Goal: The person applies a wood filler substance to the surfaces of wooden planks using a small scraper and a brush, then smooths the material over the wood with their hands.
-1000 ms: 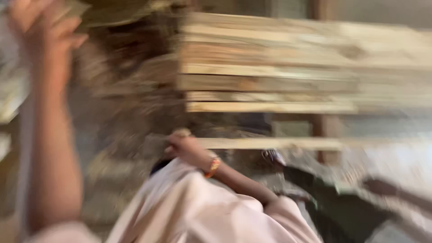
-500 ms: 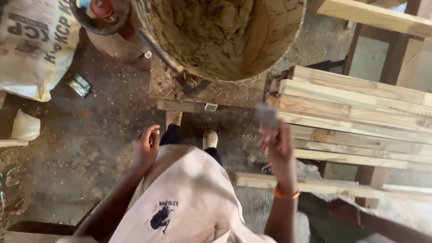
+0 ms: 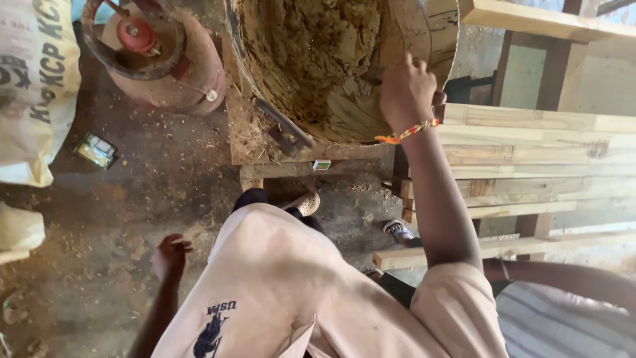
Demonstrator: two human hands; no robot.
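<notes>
R hand (image 3: 405,89) closed on small dark tool, at inner right wall of wooden tub (image 3: 424,40), far centre. L hand (image 3: 170,255) hangs loosely curled, empty, near left, well apart.

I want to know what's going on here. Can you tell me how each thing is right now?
Right hand: raised, reaching into the tub, holding a small tool I can't make out.
Left hand: hanging low, empty.
Big round wooden tub: open, holding brown sawdusty paste.
Rusty red gas cylinder: upright on the floor.
Pale wooden planks: stacked flat.
</notes>
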